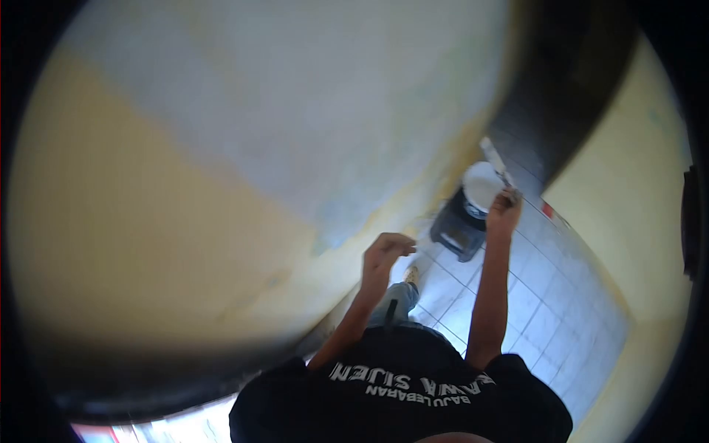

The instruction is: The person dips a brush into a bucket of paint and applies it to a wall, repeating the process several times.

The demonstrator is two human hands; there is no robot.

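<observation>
My right hand is stretched out and closed around a flat-bladed tool, a brush or a scraper, whose pale blade points up and away. The tool is just over a white bucket that stands on a dark stool at the foot of the wall. Closer to my body, my left hand hangs near the wall with its fingers curled. Whether it holds anything is not visible. I wear a black T-shirt with white lettering.
A large wall fills the left, yellow lower down with a wide grey-white patch above. Pale floor tiles run along a narrow passage. A yellow wall closes the right side, with a dark strip between the two.
</observation>
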